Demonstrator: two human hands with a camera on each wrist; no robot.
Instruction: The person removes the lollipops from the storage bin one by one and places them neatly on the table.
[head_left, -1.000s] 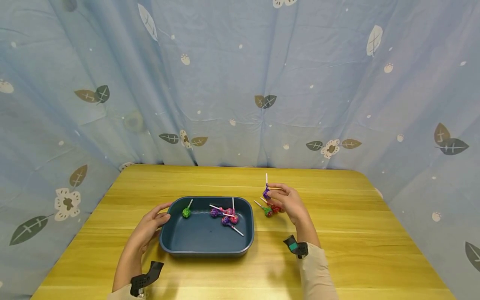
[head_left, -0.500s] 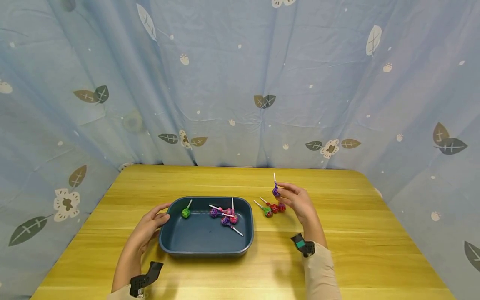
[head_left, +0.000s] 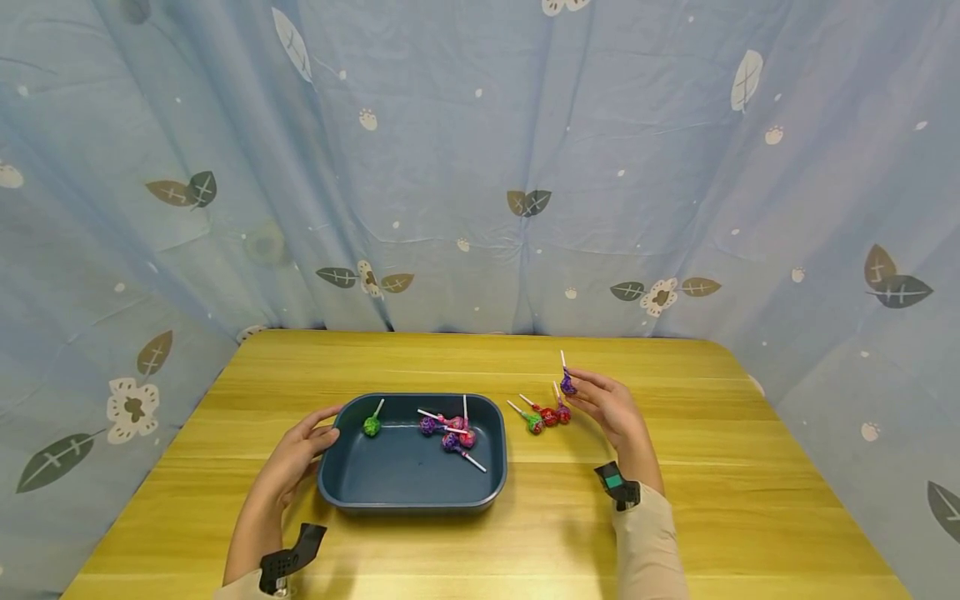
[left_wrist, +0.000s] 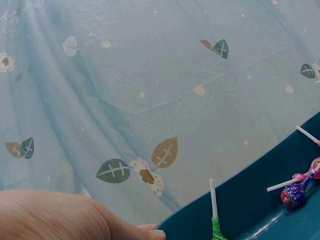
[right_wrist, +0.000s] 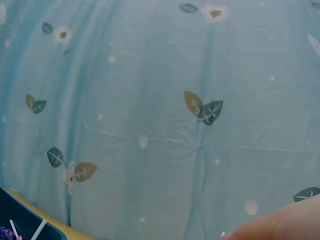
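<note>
A purple-wrapped lollipop is pinched in my right hand, its white stick pointing up above the table. Just left of that hand lie a green lollipop, a red lollipop and a purple-red lollipop, grouped on the wood. My left hand rests against the left side of a dark blue tray, thumb touching its rim. Inside the tray are a green lollipop at the left and several purple and pink lollipops at the right. The right wrist view shows only part of the hand.
The yellow wooden table runs back to a light blue curtain with leaf and flower prints, which also hangs along both sides. Black straps with small devices sit on both wrists.
My right hand has moved right with the purple lollipop, away from the loose group. The purple-red lollipop there is now uncovered. My left hand and the tray have not moved.
</note>
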